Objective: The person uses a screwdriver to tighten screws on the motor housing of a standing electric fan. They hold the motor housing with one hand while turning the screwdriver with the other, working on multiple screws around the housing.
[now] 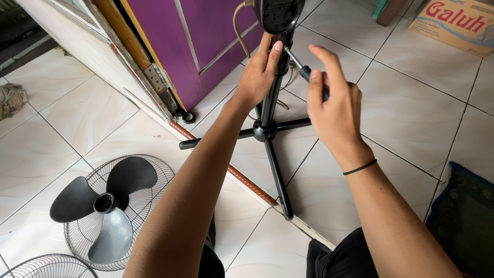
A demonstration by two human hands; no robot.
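While gripping the black fan stand pole (271, 98) at upper centre, left hand (259, 72) sits nearest; right hand (334, 105), clamped on a screwdriver (303, 69), aims its shaft up-left at the near-vertical pole, just under the motor housing (278, 13).

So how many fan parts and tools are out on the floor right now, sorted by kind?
Fan stand with motor housing: 1, steadied by the left hand
Wire grilles: 2, one under the blade, one at the bottom edge
Fan blade: 1
Screwdriver: 1, in the right hand
Total: 5
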